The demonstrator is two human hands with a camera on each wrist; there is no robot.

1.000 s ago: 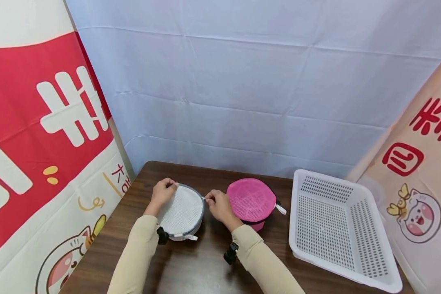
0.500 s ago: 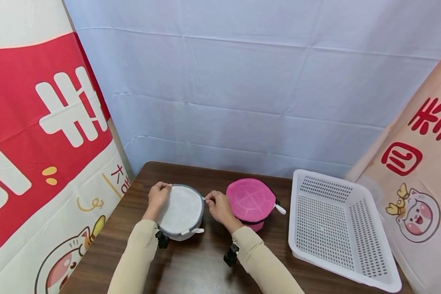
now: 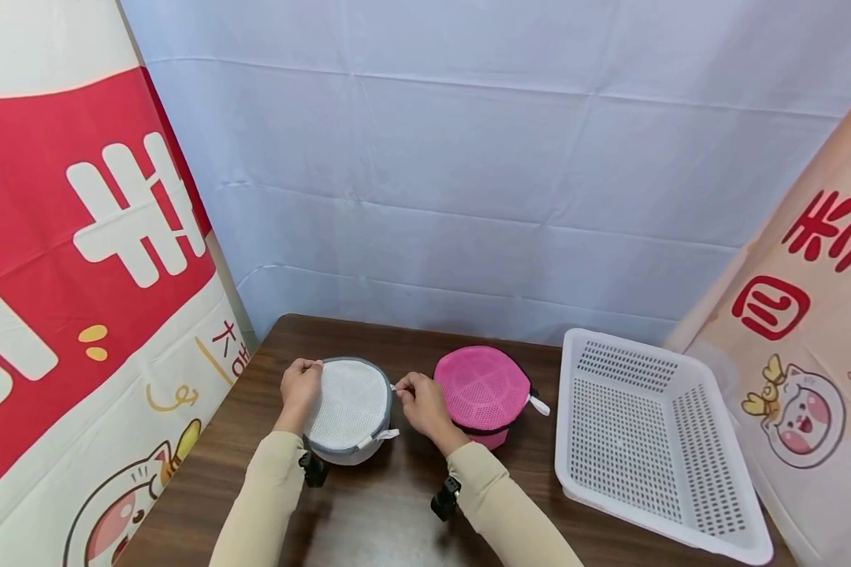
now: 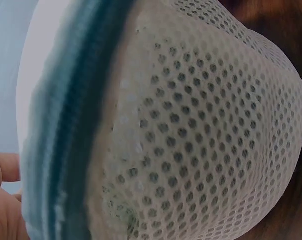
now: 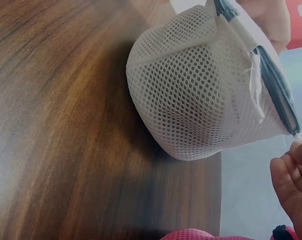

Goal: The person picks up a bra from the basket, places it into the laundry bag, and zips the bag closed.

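A round white mesh laundry bag (image 3: 350, 405) with a grey-blue zipper round its top edge stands on the left half of the table. My left hand (image 3: 302, 387) grips its rim at the left side, thumb and fingers at the edge. On the opposite side my right hand (image 3: 421, 402) pinches the small zipper pull (image 5: 297, 136) between thumb and fingertip. A white loop tab (image 3: 388, 434) sticks out at the front right of the rim. Close up, the left wrist view shows the zipper band (image 4: 73, 120) and the mesh wall (image 4: 201, 130).
A pink mesh laundry bag (image 3: 482, 387) with a black zipper and a white tab stands just right of my right hand. Farther right is a white perforated plastic basket (image 3: 573, 409). The brown wooden table (image 3: 397, 504) backs onto a pale cloth (image 3: 425, 173).
The white bag has turned counter-clockwise, its loop tab swinging from the front round to the right. My left hand has shifted left and nearer along the rim; my right hand keeps its place.
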